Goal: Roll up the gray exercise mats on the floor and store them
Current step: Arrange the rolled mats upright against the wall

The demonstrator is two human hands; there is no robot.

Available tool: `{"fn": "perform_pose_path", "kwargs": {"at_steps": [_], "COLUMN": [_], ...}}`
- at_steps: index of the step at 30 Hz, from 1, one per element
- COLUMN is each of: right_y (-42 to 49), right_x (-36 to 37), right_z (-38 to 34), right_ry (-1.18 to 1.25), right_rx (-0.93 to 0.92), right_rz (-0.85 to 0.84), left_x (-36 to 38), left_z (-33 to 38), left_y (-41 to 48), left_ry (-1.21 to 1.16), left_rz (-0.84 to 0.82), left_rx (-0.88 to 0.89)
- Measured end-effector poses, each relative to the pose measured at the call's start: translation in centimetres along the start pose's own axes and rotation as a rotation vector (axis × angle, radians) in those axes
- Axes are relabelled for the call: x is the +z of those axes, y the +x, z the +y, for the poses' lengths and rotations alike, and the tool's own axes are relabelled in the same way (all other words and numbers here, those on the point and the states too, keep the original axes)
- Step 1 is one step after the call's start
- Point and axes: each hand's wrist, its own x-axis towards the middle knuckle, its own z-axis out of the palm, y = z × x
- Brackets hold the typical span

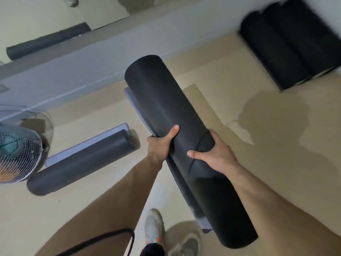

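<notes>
1. Item in hand: a dark gray rolled foam exercise mat (166,115) is being carried clear of the beige floor (276,163), lying slantwise, far end pointing toward the wall.
2. The left hand (162,145) is gripping the roll from its left side, thumb lying over the top. The right hand (214,154) is wrapping round it from the right, thumb across the surface. Both are holding near the middle of the roll.
3. Risk, judged: the outer edge is showing pale along the left of the roll and is not lying tight, so the mat is likely to loosen or unroll if either grip slackens while carrying.
4. Risk, judged: the long ends are sticking out well past both hands, so one is liable to strike the white-caged standing fan (18,150) at the left on a turn.
5. Count, mats: one is being held. One gray roll (83,163) is lying on the floor near the fan, its pale tail not yet rolled in. A blurred stack of black rolls (287,48), seemingly three, is sitting against the far wall.
6. A further roll at upper left appears to be a mirror reflection and is not being counted.
7. Count, other: two hands, one fan.
</notes>
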Motion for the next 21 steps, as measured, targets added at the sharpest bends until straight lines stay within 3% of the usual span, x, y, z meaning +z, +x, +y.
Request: {"fn": "perform_pose_path", "kwargs": {"at_steps": [9, 21], "right_y": [15.7, 42.4], "right_x": [-19.6, -38.9], "right_z": [2.7, 7.3], "right_ry": [0.118, 0.073], "right_rx": [0.074, 0.113], "right_rz": [0.124, 0.152], "left_x": [23.1, 49.7], "left_z": [12.8, 24.1], "left_y": [10.0, 28.1], "left_ry": [0.113, 0.187], "left_rz": [-0.152, -0.149], "left_rx": [0.046, 0.058]}}
